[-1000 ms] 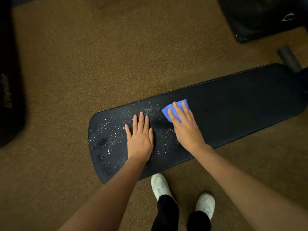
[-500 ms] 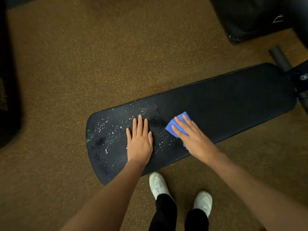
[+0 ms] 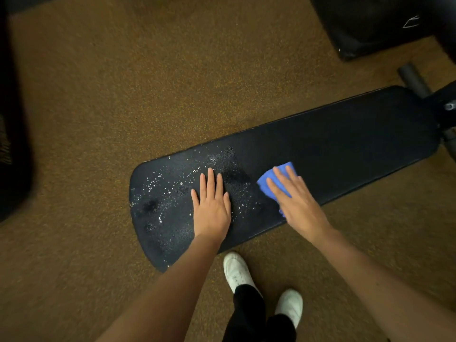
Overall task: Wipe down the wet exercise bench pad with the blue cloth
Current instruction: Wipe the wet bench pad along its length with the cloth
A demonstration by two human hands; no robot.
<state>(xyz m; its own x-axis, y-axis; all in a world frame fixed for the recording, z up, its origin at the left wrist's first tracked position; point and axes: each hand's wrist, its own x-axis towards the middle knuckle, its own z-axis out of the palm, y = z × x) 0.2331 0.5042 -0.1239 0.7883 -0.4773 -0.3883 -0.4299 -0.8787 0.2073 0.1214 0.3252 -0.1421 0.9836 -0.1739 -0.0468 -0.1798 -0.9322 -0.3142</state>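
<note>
A long black bench pad (image 3: pixel 345 144) runs diagonally from lower left to upper right. Its left end glistens with scattered water droplets (image 3: pixel 162 183); the right stretch looks matte. My left hand (image 3: pixel 212 206) lies flat on the wet part, fingers together, holding nothing. My right hand (image 3: pixel 293 198) presses flat on a folded blue cloth (image 3: pixel 269 181) on the pad, just right of the droplets. Most of the cloth is hidden under my fingers.
Brown speckled rubber floor (image 3: pixel 148 82) surrounds the bench. My white shoes (image 3: pixel 237 270) stand just below the pad's near edge. A black padded block (image 3: pixel 370 25) sits at top right, a dark object (image 3: pixel 12 144) at the left edge, and the bench frame with a grey roller (image 3: pixel 414 80) at right.
My right hand slid the blue cloth from the pad's far side toward the near edge, then slightly right. My left hand stayed flat in place.
</note>
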